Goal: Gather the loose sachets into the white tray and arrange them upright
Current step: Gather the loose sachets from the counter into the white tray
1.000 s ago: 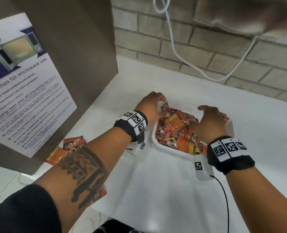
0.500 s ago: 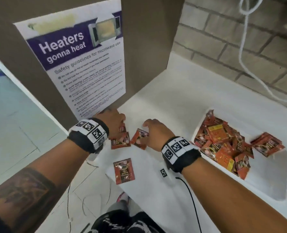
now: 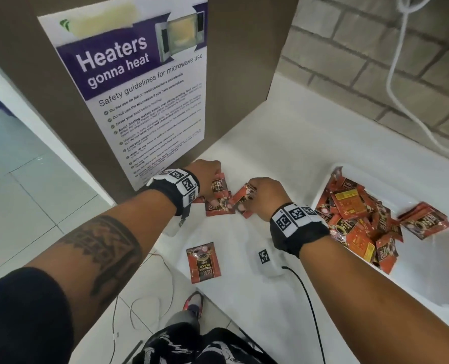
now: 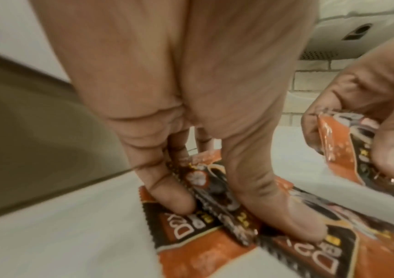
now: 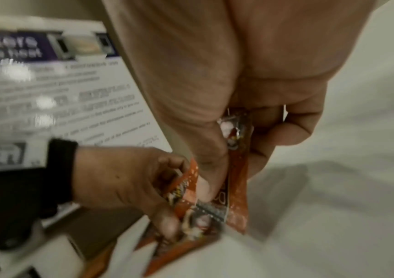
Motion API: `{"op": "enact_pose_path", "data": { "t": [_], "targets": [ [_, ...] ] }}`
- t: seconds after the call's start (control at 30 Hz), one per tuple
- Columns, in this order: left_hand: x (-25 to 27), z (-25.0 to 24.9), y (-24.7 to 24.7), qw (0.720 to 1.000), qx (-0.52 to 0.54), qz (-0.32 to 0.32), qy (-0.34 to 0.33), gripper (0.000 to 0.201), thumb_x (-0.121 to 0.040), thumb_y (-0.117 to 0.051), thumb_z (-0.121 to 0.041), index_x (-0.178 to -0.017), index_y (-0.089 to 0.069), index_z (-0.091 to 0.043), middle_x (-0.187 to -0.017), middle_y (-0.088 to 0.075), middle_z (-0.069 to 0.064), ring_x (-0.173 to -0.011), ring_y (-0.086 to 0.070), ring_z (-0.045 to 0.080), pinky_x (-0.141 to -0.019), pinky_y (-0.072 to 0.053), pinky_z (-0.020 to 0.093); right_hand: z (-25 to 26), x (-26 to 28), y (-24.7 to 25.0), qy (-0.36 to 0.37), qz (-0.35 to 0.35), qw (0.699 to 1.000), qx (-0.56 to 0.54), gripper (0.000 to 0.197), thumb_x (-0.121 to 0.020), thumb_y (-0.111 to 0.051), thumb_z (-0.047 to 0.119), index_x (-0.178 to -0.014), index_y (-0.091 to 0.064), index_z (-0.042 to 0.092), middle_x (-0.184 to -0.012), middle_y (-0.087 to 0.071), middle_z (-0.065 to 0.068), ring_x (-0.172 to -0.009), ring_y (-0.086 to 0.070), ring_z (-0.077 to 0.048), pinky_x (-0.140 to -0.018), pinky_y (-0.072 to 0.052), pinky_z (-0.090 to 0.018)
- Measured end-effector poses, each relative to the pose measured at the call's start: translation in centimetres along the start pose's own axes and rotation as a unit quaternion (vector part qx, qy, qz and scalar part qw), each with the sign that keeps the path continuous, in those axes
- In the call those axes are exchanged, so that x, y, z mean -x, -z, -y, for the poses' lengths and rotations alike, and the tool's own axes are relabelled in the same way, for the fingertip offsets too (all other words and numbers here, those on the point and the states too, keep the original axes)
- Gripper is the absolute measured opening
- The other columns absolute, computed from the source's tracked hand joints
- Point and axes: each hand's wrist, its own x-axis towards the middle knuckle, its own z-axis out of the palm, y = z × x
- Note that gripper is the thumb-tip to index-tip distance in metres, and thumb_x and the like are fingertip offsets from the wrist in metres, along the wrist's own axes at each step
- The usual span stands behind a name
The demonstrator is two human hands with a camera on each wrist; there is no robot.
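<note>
Orange-and-black coffee sachets lie loose on the white counter beside the cabinet. My left hand (image 3: 214, 179) pinches one sachet (image 4: 205, 186) on edge between thumb and fingers, above two flat sachets (image 4: 334, 250). Close to its right, my right hand (image 3: 254, 197) pinches another sachet (image 5: 237, 169) by its side. One flat sachet (image 3: 219, 209) lies between the hands. A single sachet (image 3: 203, 261) lies nearer to me by the counter edge. The white tray (image 3: 433, 271) at the right holds a jumbled heap of sachets (image 3: 349, 214) and a small upright bundle (image 3: 425, 219).
A brown cabinet side with a microwave safety poster (image 3: 139, 88) rises just behind the left hand. A brick wall with a hanging white cable (image 3: 394, 82) backs the counter. The counter's front edge (image 3: 170, 258) drops to a tiled floor at the left.
Both hands left the tray and moved left to the loose sachets by the cabinet. Since half a second ago each hand has lifted a sachet off the counter.
</note>
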Motion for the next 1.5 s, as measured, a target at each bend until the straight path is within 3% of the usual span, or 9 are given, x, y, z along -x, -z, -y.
{"op": "enact_pose_path", "data": {
  "t": [0.17, 0.27, 0.37, 0.57, 0.7, 0.83, 0.97, 1.27, 1.5],
  "targets": [
    [-1.3, -1.6, 1.6, 0.999, 0.023, -0.028, -0.019, 0.047, -0.065, -0.091, -0.040, -0.091, -0.065, -0.011, -0.090, -0.065, 0.001, -0.083, -0.062, 0.021, -0.071, -0.047, 0.030, -0.5, 1.3, 0.6, 0.016, 0.014, 0.999, -0.043, 0.028, -0.071, -0.087, 0.027, -0.084, -0.065, 0.017, -0.079, -0.056, 0.005, -0.077, -0.054, -0.016, -0.059, -0.036, -0.024],
    [-1.2, -1.6, 2.8, 0.999, 0.013, -0.046, -0.023, 0.040, -0.068, -0.089, -0.042, -0.077, -0.062, -0.015, -0.078, -0.064, 0.000, -0.076, -0.063, 0.021, -0.062, -0.045, 0.027, -0.1, 0.9, -0.1, 0.032, 0.010, 0.999, -0.016, 0.046, -0.071, -0.088, 0.029, -0.111, -0.067, 0.019, -0.114, -0.050, -0.002, -0.102, -0.055, -0.021, -0.083, -0.046, -0.029],
    [-0.3, -1.7, 4.0, 0.997, -0.014, -0.068, -0.020, 0.042, -0.076, -0.084, -0.043, -0.089, -0.057, -0.014, -0.093, -0.061, 0.004, -0.085, -0.057, 0.020, -0.068, -0.042, 0.028, 0.7, 0.0, -1.1, 0.049, 0.016, 0.998, 0.031, 0.066, -0.074, -0.086, 0.028, -0.133, -0.060, 0.015, -0.138, -0.039, -0.006, -0.120, -0.052, -0.024, -0.105, -0.043, -0.034],
    [4.1, -0.5, 5.8, 0.984, 0.072, -0.160, 0.005, 0.050, -0.076, -0.085, -0.036, -0.116, -0.063, -0.017, -0.108, -0.068, 0.001, -0.096, -0.065, 0.021, -0.085, -0.052, 0.032, 1.2, -1.1, -2.4, 0.055, 0.048, 0.992, 0.099, 0.068, -0.075, -0.086, 0.032, -0.136, -0.058, 0.019, -0.133, -0.046, -0.005, -0.122, -0.050, -0.026, -0.099, -0.047, -0.036],
    [8.0, 2.1, 3.8, 0.994, 0.026, -0.096, 0.045, 0.046, -0.079, -0.082, -0.037, -0.113, -0.057, -0.018, -0.106, -0.065, 0.000, -0.096, -0.061, 0.019, -0.081, -0.048, 0.029, 1.4, -1.3, -2.0, 0.057, 0.053, 0.990, 0.120, 0.059, -0.076, -0.084, 0.031, -0.129, -0.061, 0.018, -0.129, -0.049, -0.007, -0.117, -0.053, -0.027, -0.092, -0.048, -0.033],
    [9.2, 3.9, 0.7, 0.992, -0.079, -0.019, 0.101, 0.057, -0.083, -0.078, -0.040, -0.124, -0.051, -0.012, -0.112, -0.065, 0.004, -0.101, -0.063, 0.021, -0.087, -0.052, 0.030, 1.6, -0.9, -2.1, 0.066, 0.091, 0.986, 0.126, 0.031, -0.068, -0.088, 0.027, -0.091, -0.067, 0.022, -0.122, -0.048, -0.002, -0.101, -0.056, -0.022, -0.079, -0.050, -0.029],
    [8.1, 4.9, -2.4, 0.981, -0.155, 0.006, 0.120, 0.053, -0.090, -0.069, -0.040, -0.127, -0.050, -0.006, -0.117, -0.065, 0.006, -0.104, -0.065, 0.020, -0.090, -0.053, 0.028, 1.6, -0.7, -3.1, 0.056, 0.095, 0.974, 0.196, 0.049, -0.075, -0.085, 0.027, -0.120, -0.066, 0.017, -0.130, -0.040, -0.007, -0.112, -0.051, -0.027, -0.094, -0.052, -0.039],
    [4.5, 4.1, -2.7, 0.991, -0.114, -0.054, 0.050, 0.044, -0.091, -0.065, -0.041, -0.125, -0.057, -0.016, -0.129, -0.051, 0.011, -0.110, -0.057, 0.023, -0.094, -0.049, 0.033, 1.8, 1.5, -0.1, 0.097, 0.074, 0.987, 0.108, 0.030, -0.073, -0.085, 0.024, -0.089, -0.061, 0.018, -0.095, -0.059, 0.002, -0.087, -0.054, -0.019, -0.061, -0.037, -0.026],
    [1.9, 2.1, -1.4, 0.992, -0.122, -0.024, -0.002, 0.062, -0.089, -0.071, -0.030, -0.144, -0.047, -0.017, -0.137, -0.045, 0.016, -0.117, -0.057, 0.026, -0.103, -0.047, 0.037, 4.1, 8.1, -4.4, 0.288, 0.248, 0.919, 0.099, 0.040, -0.066, -0.087, 0.011, -0.103, -0.072, 0.015, -0.145, -0.036, -0.003, -0.104, -0.056, -0.020, -0.086, -0.044, -0.022]
  ]
}}
